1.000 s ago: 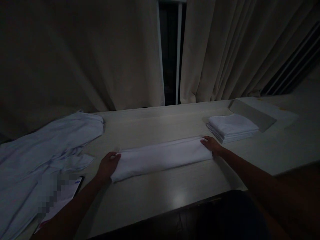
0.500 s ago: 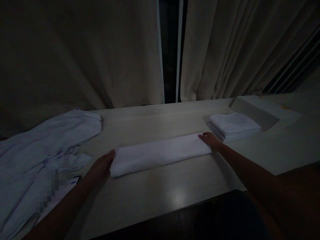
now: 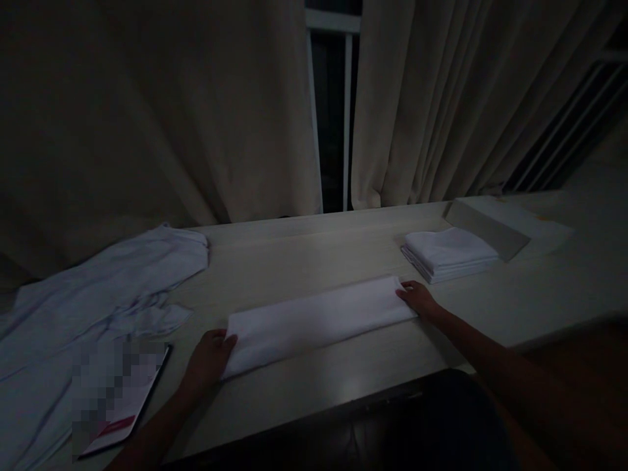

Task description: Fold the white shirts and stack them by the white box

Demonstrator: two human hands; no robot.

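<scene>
One folded white cloth (image 3: 318,322) lies flat on the pale worktop (image 3: 304,252), near the front edge and roughly centred in view. It forms a long narrow band; its long axis runs left to right, with the right end sitting slightly farther from the person than the left end.

Two hands are in view, one at each short end of the band. The left hand (image 3: 209,358) rests on the worktop at the left end; its fingers (image 3: 223,338) lie close together and touch the cloth's edge. Whether they pinch the fabric or only press against it cannot be told in the dim light. The right hand (image 3: 417,297) lies palm down on the right end; its fingers (image 3: 405,292) are laid flat on the cloth, slightly apart, with nothing gripped visibly.

One stack of folded white cloths (image 3: 449,254) stands on the worktop beyond and to the right of the right hand, near it but not touching. The number of pieces in the stack cannot be counted. One pale box-like block (image 3: 483,226) lies just behind that stack.

One loose, crumpled pale blue garment (image 3: 93,291) spreads over the left part of the worktop, well apart from the band. One flat printed card (image 3: 122,405) with a red mark lies near the left forearm, partly blurred.

Two beige curtains (image 3: 196,104) hang behind the worktop, with a dark gap between them.
</scene>
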